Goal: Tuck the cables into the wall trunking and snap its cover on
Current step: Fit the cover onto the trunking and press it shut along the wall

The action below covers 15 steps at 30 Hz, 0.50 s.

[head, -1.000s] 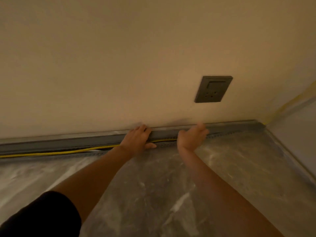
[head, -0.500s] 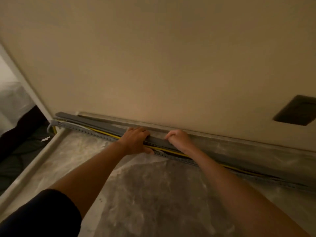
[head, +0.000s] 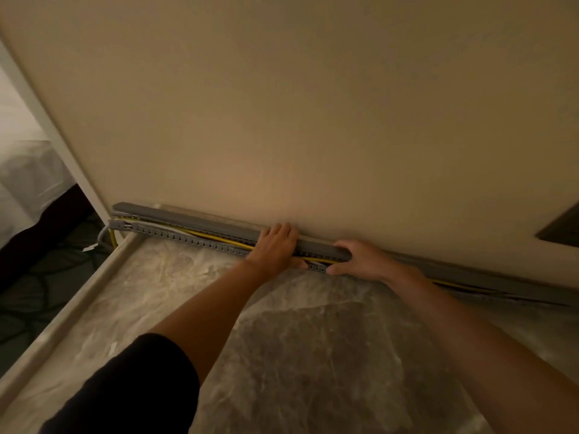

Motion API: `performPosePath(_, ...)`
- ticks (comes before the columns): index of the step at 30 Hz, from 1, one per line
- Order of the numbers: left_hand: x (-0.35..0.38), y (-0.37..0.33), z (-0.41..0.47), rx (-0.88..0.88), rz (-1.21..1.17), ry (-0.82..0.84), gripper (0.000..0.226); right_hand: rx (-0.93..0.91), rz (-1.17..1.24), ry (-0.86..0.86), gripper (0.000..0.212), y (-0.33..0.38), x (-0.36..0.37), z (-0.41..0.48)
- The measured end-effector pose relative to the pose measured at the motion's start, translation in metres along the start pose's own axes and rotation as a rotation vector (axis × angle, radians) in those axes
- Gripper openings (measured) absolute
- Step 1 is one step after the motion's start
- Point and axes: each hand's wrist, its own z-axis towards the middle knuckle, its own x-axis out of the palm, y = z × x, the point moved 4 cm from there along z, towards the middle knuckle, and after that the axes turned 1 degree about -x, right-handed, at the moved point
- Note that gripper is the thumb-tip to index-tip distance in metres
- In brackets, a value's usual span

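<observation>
A grey slotted trunking (head: pixel 175 235) runs along the foot of the beige wall. Yellow and grey cables (head: pixel 216 237) lie in its open channel. The long grey cover (head: pixel 200 221) sits above the channel, lifted off at the left end and lower toward the right. My left hand (head: pixel 275 245) lies palm-down over the cover, thumb under the trunking's front edge. My right hand (head: pixel 360 258) grips the cover a little to the right, fingers on top and thumb at the front.
A marble-look floor under a plastic sheet (head: pixel 313 339) spreads in front of me. A white door frame (head: pixel 53 133) stands at the left, with dark flooring (head: pixel 37 277) beyond it. A dark wall socket (head: pixel 560 230) shows at the right edge.
My view has swung left along the wall, so the socket is at the right edge. Both hands have shifted left along the cover and stay pressed on it.
</observation>
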Motion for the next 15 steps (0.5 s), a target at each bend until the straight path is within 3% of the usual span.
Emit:
performPosePath(6,-0.006,0.011,0.004,0.019,-0.011,-0.011,0.063,0.001,-0.159,-0.026,0.066,0.0,-0.003,0.009)
performPosePath(10,-0.019,0.057,-0.01,-0.098,0.031,0.047,0.071,0.036,-0.2,0.025,0.065,0.004,-0.004,0.011)
performPosePath(15,-0.031,0.094,-0.031,-0.27,0.11,-0.037,0.092,-0.002,0.055,0.101,0.049,0.043,0.005,0.024)
